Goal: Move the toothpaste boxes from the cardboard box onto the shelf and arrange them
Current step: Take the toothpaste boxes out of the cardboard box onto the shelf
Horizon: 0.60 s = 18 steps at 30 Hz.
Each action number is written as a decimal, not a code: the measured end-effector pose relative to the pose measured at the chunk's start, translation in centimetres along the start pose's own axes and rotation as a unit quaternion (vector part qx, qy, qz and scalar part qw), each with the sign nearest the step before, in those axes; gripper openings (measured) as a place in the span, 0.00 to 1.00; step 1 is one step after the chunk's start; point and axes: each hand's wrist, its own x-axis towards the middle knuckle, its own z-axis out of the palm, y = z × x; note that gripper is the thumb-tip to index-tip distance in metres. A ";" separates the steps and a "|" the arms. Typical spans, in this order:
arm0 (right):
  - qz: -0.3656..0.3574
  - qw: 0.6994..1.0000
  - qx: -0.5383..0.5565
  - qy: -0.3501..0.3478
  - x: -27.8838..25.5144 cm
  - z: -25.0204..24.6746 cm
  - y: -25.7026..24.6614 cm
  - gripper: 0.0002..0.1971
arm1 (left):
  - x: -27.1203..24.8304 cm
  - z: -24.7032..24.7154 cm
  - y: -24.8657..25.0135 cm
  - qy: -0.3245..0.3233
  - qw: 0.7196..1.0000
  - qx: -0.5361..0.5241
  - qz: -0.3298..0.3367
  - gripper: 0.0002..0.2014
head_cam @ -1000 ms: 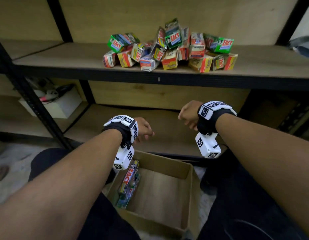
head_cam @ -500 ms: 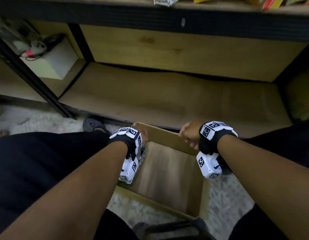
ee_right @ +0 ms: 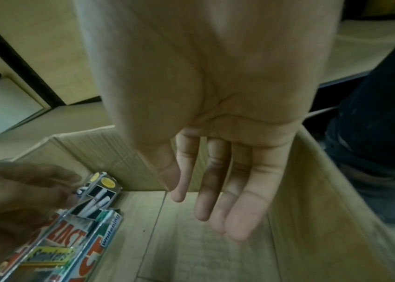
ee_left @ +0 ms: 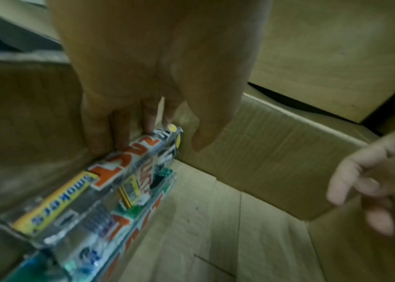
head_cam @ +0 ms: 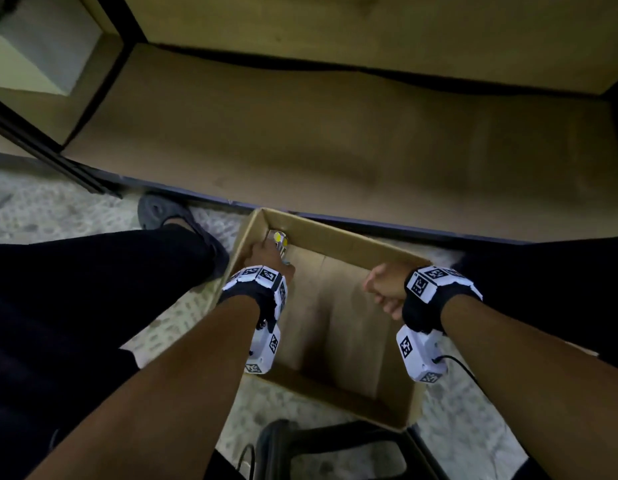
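Note:
An open cardboard box [head_cam: 342,233] sits on the floor in front of the shelf. Inside, along its left wall, lie stacked toothpaste boxes [ee_left: 109,179] printed "ZACT", a silver "Smokers" one on top of a green one [ee_right: 109,225]. My left hand [ee_left: 160,139] reaches down into that left far corner. Its fingers [ee_left: 119,133] touch the top toothpaste box on the wall side, and the thumb hangs apart on the other side. My right hand [ee_right: 211,200] hovers over the right half of the cardboard box, fingers straight and relaxed, holding nothing.
The lower shelf board [head_cam: 335,140] runs behind the cardboard box, with a black frame post [head_cam: 41,147] at left and a white box [head_cam: 41,46] beyond it. My legs flank the box, one shoe [head_cam: 162,213] by its left corner. A black stool [head_cam: 335,448] stands at the near edge.
The view has tipped down from the upper shelf's pile of toothpaste boxes to the cardboard box. Both hands have dropped into it, and the left has reached the toothpaste boxes.

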 end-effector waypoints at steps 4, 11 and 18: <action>0.020 0.999 0.035 -0.012 0.8 0.9 1.4 0.11 | -0.7 2.7 0.4 0.068 0.997 0.015 -0.017 0.41; 0.026 0.998 0.061 -0.019 1.6 2.2 2.2 0.10 | -0.9 4.1 -0.8 0.115 0.991 0.073 0.002 0.37; 0.027 0.996 0.074 -0.038 1.3 2.6 2.5 0.09 | -0.8 3.2 -0.9 0.085 0.996 -0.035 0.008 0.31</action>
